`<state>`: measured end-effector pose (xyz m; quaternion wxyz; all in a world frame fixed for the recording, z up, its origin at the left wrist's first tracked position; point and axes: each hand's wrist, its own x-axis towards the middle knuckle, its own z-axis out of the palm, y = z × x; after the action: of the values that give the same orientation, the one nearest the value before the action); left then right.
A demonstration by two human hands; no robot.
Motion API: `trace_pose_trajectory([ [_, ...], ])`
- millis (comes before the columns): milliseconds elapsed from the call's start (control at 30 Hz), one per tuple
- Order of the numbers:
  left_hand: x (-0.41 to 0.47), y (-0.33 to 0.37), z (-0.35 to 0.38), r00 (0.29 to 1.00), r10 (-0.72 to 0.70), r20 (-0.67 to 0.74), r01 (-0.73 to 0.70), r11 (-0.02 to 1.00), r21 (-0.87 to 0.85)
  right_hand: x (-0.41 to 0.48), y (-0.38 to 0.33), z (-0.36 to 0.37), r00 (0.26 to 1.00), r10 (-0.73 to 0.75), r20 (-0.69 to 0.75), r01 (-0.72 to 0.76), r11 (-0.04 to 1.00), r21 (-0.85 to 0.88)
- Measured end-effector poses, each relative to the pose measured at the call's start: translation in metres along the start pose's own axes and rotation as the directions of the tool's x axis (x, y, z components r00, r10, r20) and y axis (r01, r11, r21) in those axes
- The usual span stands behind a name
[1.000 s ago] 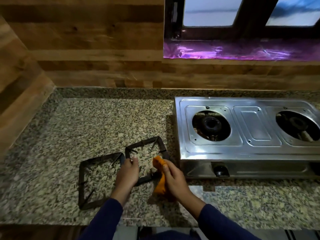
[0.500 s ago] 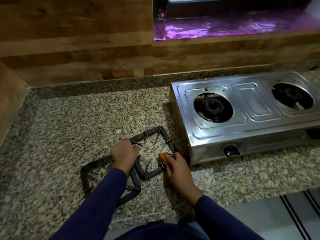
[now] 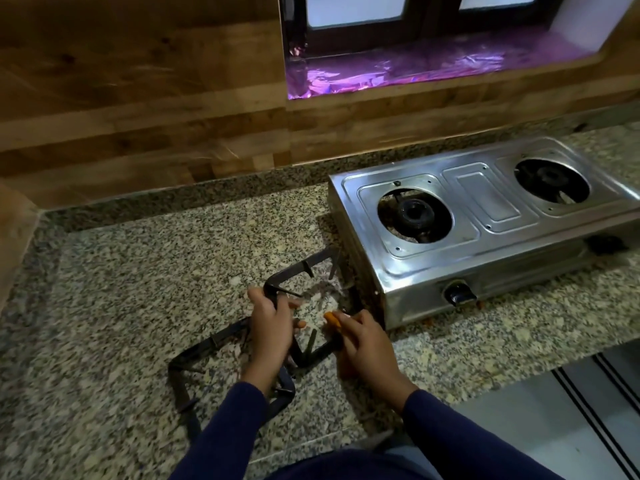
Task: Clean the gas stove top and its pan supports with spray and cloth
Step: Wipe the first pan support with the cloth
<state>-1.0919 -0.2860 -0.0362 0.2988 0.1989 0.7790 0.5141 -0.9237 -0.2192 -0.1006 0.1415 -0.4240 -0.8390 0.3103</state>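
Head view, lower centre: noted left hand (image 3: pixel 270 327) gripping pan support (image 3: pixel 301 266) corner, apparently steadying it on table (image 3: pixel 156 271) beside stove (image 3: pixel 485 199), right hand (image 3: pixel 367 344) clutching orange cloth (image 3: pixel 331 318) against its near bar for wiping.

We count two pan supports, the near pan support (image 3: pixel 207 344) and the far pan support (image 3: pixel 318 351). We see one gas stove (image 3: pixel 491 206) with two burners, the left burner (image 3: pixel 414 214) and the right burner (image 3: pixel 550 183), one orange cloth (image 3: pixel 331 318), and two hands, the left hand (image 3: pixel 272 329) and the right hand (image 3: pixel 367 344).
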Motion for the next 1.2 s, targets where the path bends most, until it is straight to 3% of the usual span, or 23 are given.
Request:
trace_pose_trajectory([
  [67, -0.008, 0.004, 0.007, 0.996, 0.075, -0.048, -0.08, 0.989, -0.125, 0.003, -0.003, -0.004, 0.999, 0.029, -0.045, -0.023, 0.993, 0.114],
  [200, -0.008, 0.014, 0.019, 0.984, 0.125, -0.126, -0.142, 0.981, -0.132, 0.012, -0.013, -0.019, 0.99, 0.121, -0.07, -0.097, 0.955, 0.281],
  [367, 0.004, 0.035, 0.025, 0.971, -0.072, -0.229, 0.024, 0.979, -0.204, 0.019, -0.028, -0.033, 0.978, 0.202, -0.055, -0.165, 0.905, 0.391],
  [500, 0.01, 0.043, 0.019, 0.957, -0.087, -0.278, 0.046, 0.987, -0.152, 0.018, -0.057, -0.057, 0.97, 0.198, -0.144, -0.109, 0.874, 0.474],
  [667, 0.01, 0.064, 0.006, 0.905, -0.094, -0.415, -0.035, 0.955, -0.293, 0.009, -0.089, -0.055, 0.989, -0.001, -0.147, 0.053, 0.936, 0.349],
  [833, 0.005, 0.082, -0.02, 0.829, -0.106, -0.549, -0.158, 0.898, -0.411, 0.0, -0.084, -0.06, 0.952, -0.246, -0.182, 0.297, 0.884, 0.362],
  [1000, -0.002, 0.103, -0.052, 0.837, -0.14, -0.53, -0.165, 0.858, -0.487, 0.023, -0.078, -0.101, 0.918, -0.141, -0.372, 0.315, 0.83, 0.461],
  [1067, -0.013, 0.116, -0.052, 0.848, -0.11, -0.519, -0.181, 0.86, -0.478, 0.037, -0.085, -0.117, 0.889, -0.282, -0.36, 0.427, 0.796, 0.43],
  [1133, -0.022, 0.128, -0.049, 0.861, -0.073, -0.503, -0.204, 0.856, -0.475, 0.045, -0.086, -0.125, 0.827, -0.507, -0.242, 0.562, 0.752, 0.346],
  [1200, -0.028, 0.138, -0.045, 0.871, -0.033, -0.491, -0.229, 0.856, -0.464, 0.051, -0.076, -0.129, 0.788, -0.59, -0.177, 0.615, 0.741, 0.27],
])
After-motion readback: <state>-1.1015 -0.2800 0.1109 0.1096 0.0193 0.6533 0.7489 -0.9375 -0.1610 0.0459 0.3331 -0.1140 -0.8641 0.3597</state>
